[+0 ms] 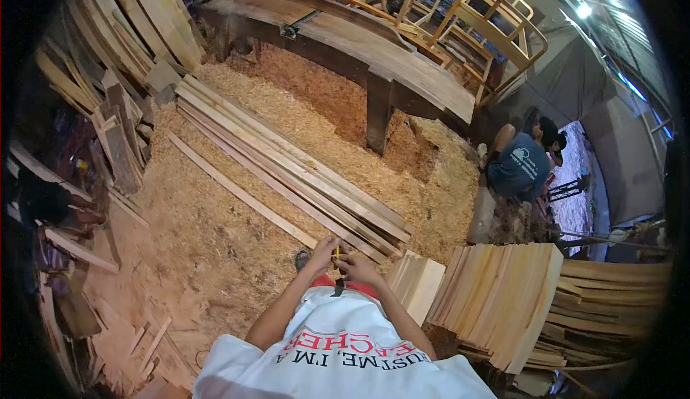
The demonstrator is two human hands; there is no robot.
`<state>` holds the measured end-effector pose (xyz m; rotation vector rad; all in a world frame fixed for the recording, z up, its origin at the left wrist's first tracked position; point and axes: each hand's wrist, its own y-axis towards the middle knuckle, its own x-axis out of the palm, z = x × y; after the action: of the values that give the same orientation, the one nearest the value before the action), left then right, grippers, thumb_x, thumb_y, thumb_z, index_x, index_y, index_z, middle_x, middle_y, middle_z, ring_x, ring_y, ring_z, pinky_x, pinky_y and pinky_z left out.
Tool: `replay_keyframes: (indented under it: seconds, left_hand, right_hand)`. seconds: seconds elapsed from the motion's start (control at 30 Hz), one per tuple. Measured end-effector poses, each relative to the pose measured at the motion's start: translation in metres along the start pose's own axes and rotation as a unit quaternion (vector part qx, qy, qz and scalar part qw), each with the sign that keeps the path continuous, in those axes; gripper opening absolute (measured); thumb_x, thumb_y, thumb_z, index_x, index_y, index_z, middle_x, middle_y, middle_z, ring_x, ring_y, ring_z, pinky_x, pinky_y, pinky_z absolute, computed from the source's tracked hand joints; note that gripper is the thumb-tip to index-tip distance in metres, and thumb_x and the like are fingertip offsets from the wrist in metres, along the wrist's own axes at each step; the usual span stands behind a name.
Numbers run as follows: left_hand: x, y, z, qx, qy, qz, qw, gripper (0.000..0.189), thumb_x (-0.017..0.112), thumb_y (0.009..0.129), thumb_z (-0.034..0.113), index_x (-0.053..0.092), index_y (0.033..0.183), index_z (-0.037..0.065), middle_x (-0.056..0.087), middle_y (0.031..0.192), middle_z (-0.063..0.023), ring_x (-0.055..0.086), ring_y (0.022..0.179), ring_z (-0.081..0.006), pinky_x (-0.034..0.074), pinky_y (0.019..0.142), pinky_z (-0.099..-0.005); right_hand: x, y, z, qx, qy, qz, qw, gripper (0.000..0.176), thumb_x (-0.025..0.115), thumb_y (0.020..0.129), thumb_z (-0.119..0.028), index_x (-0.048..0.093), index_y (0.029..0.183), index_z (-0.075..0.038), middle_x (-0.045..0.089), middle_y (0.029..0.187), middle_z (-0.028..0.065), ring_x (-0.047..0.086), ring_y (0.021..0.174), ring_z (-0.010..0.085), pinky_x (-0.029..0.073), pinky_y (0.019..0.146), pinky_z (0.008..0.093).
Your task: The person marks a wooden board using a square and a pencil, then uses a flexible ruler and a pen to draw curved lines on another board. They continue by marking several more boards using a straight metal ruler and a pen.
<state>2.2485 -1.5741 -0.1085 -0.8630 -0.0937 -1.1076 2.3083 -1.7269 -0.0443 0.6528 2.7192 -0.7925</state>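
Observation:
In front of my waist, my left hand [325,250] is closed, its fingers pinched beside a thin yellow strip [337,251]. My right hand [358,267] is close by on the right, fingers curled at the strip's lower end; what lies inside them is too small to tell. Just beyond both hands are the near ends of long sawn boards [287,165], laid side by side on the sawdust. A single narrow board [237,190] lies apart to their left, its near end by my left hand.
A long wooden workbench [345,36] stands at the back, with wooden frames [496,29] behind it. Stacked planks [496,298] are at my right, and more boards [136,18] lean at the far left. A person [519,163] crouches at right; another person's arm [83,216] shows at left.

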Motion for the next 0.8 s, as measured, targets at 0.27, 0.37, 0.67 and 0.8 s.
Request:
replay_keyframes:
  seconds: [0.27,0.37,0.67,0.8]
  left_hand:
    - [-0.04,-0.004,0.053,0.043,-0.22,0.022,0.974,0.016,0.05,0.107,0.021,0.052,0.094,0.012,0.049,0.079,0.0002,0.051,0.07,-0.0129,0.046,0.062,-0.0269]
    - [-0.041,-0.009,0.064,0.048,-0.228,0.109,0.966,0.023,0.051,0.107,0.028,0.049,0.09,0.014,0.045,0.073,0.0027,0.044,0.06,-0.0117,0.042,0.054,-0.0273]
    - [-0.082,0.003,0.051,0.06,-0.327,0.149,0.931,0.023,0.05,0.108,0.03,0.048,0.091,0.015,0.045,0.072,0.0037,0.043,0.06,-0.0121,0.043,0.061,-0.0319]
    - [-0.084,-0.003,0.041,0.096,-0.395,0.199,0.892,0.024,0.048,0.108,0.032,0.049,0.09,0.015,0.045,0.074,0.0031,0.043,0.062,-0.0126,0.041,0.063,-0.0318]
  right_hand:
    - [0.027,0.067,-0.03,0.025,0.138,-0.062,0.988,0.031,0.058,0.105,-0.027,0.069,0.112,0.001,0.068,0.095,0.0016,0.057,0.087,0.0103,0.048,0.079,0.0286]
    - [0.03,0.085,-0.023,-0.016,0.161,-0.118,0.98,0.032,0.058,0.104,-0.03,0.07,0.115,-0.001,0.07,0.097,0.0026,0.058,0.088,0.0112,0.048,0.08,0.0281]
    - [-0.019,0.1,-0.078,-0.011,0.027,-0.107,0.994,0.036,0.06,0.1,-0.037,0.073,0.106,-0.004,0.068,0.084,0.0059,0.058,0.076,0.013,0.05,0.068,0.0318]
    - [-0.034,0.117,-0.058,0.001,0.036,-0.148,0.988,0.038,0.057,0.099,-0.038,0.073,0.101,-0.004,0.069,0.083,0.0078,0.059,0.072,0.0169,0.05,0.066,0.0346]
